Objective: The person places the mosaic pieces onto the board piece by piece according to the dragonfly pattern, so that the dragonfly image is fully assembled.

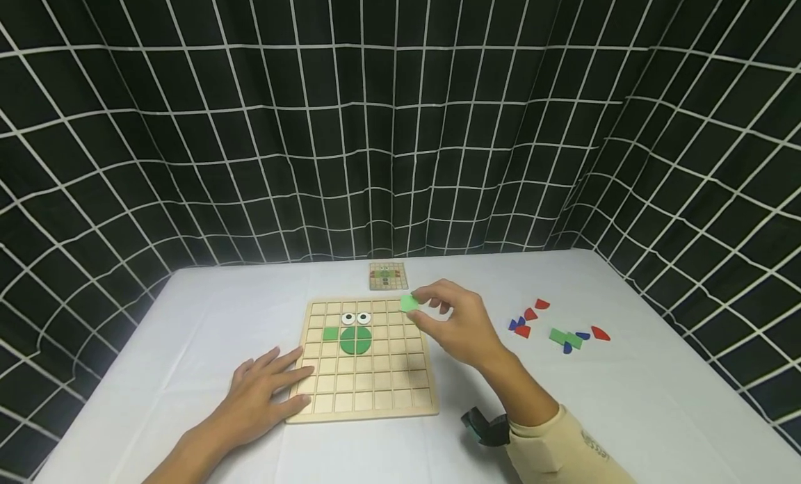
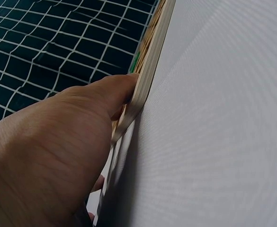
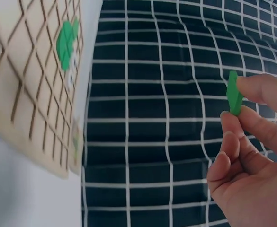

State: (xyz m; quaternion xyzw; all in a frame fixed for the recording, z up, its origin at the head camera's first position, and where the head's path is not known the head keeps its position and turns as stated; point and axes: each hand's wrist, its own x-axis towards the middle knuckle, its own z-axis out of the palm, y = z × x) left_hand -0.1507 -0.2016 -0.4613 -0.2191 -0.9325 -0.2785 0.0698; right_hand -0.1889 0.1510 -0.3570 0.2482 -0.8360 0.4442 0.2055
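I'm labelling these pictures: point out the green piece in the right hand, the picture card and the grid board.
Green piece (image 1: 409, 303), head view: middle of its face.
Picture card (image 1: 387, 277), head view: middle of its front.
Grid board (image 1: 364, 364), head view: bare square near its middle.

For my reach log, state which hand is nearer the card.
Right. The right hand is just right of the card, slightly closer to the person; the left hand is farther, on the left edge of the board.

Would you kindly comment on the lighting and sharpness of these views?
Head: white table brightly lit, grid of the board legible, lines on the curtain bending, perhaps partly lens distortion; left wrist: dimmer, dark shadow beside the board; right wrist: green tile fairly clear, eye discs blurred.
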